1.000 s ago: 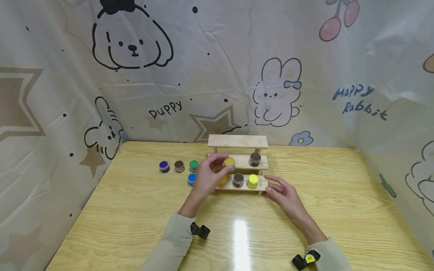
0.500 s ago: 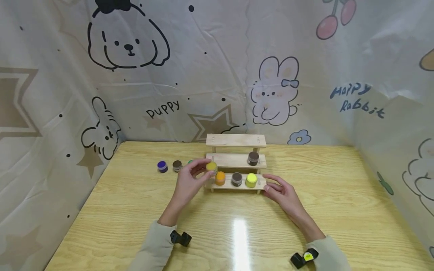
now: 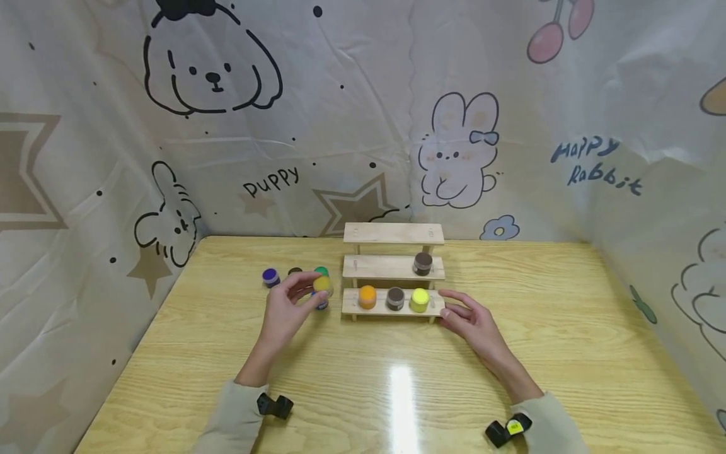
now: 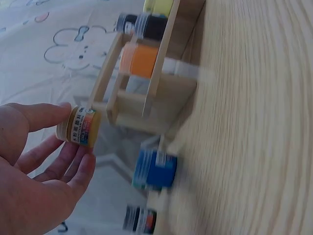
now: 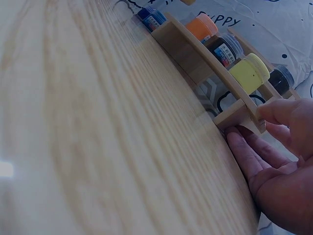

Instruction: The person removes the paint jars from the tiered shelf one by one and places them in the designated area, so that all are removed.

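My left hand (image 3: 286,312) pinches a small ochre-yellow paint jar (image 4: 82,128) between thumb and fingers, raised above the table just left of the wooden tiered rack (image 3: 391,233). A blue paint jar (image 4: 159,169), partly hidden in the head view, stands below it. My right hand (image 3: 479,325) grips the right end of the rack's lowest shelf, with fingertips against its leg in the right wrist view. That shelf bears an orange jar (image 3: 367,296), a dark jar (image 3: 395,299) and a bright yellow jar (image 3: 420,300). Another dark jar (image 3: 422,263) sits at the middle shelf's right.
Left of the rack, a purple jar (image 3: 270,277), a brown jar (image 3: 295,270) and a green jar (image 3: 321,271) stand on the wood-grain table (image 3: 340,384). My left fingers partly cover the brown one. A printed curtain (image 3: 351,126) hangs behind the table.
My left hand has carried the ochre-yellow jar leftward, from in front of the rack's middle shelf to above the table beside it. The right hand keeps its place on the rack.
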Available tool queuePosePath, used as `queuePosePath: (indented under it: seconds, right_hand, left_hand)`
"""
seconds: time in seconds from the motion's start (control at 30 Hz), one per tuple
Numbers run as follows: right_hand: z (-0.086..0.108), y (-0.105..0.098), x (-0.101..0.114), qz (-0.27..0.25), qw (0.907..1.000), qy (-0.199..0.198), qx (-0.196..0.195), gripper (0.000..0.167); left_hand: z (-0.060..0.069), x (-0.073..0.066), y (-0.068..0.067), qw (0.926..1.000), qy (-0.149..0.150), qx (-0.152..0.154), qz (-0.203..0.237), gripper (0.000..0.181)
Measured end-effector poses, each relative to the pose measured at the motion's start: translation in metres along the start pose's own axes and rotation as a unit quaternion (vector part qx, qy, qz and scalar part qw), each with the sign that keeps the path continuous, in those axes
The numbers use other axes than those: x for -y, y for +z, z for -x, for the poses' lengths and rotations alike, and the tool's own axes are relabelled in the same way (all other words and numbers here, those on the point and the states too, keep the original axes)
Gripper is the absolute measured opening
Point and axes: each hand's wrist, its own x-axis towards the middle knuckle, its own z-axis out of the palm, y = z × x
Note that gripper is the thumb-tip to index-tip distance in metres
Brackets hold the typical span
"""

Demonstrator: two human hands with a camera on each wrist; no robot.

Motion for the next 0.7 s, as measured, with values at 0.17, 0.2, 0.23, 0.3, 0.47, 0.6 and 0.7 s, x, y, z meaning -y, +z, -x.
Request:
queuePosePath:
  seconds: [0.17,0.2,0.23,0.3,0.47,0.6,0.7]
  right_hand:
    - [-0.001,0.0,0.002,0.003,1.0,0.001,-0.002,0.051]
    - [-0.001,-0.001,0.002,0.003,1.0,0.001,-0.003,0.051]
    - [-0.001,-0.001,0.002,0.002,1.0,0.002,-0.004,0.051]
    - [-0.002,-0.001,0.001,0.001,1.0,0.002,-0.005,0.05]
    - [-0.003,0.0,0.0,-0.003,1.0,0.005,-0.006,0.05]
    - [-0.001,0.001,0.0,0.002,0.9999,0.006,-0.008,0.051]
    - [0.0,0.002,0.0,0.005,0.9999,0.006,-0.008,0.05]
  left_hand:
    - [-0.005,0.01,-0.015,0.9998,-0.01,-0.004,-0.019,0.036]
    - [-0.006,0.012,-0.017,0.9997,-0.012,-0.004,-0.022,0.037]
    - [-0.007,0.013,-0.02,0.9996,-0.015,-0.004,-0.025,0.037]
    - [-0.007,0.015,-0.025,0.9993,-0.022,-0.007,-0.028,0.038]
    - [-0.003,0.017,-0.035,0.9981,-0.047,-0.021,-0.034,0.035]
    - [0.001,0.023,-0.038,0.9966,-0.07,-0.024,-0.038,0.035]
    - [0.003,0.028,-0.041,0.9954,-0.084,-0.027,-0.038,0.035]
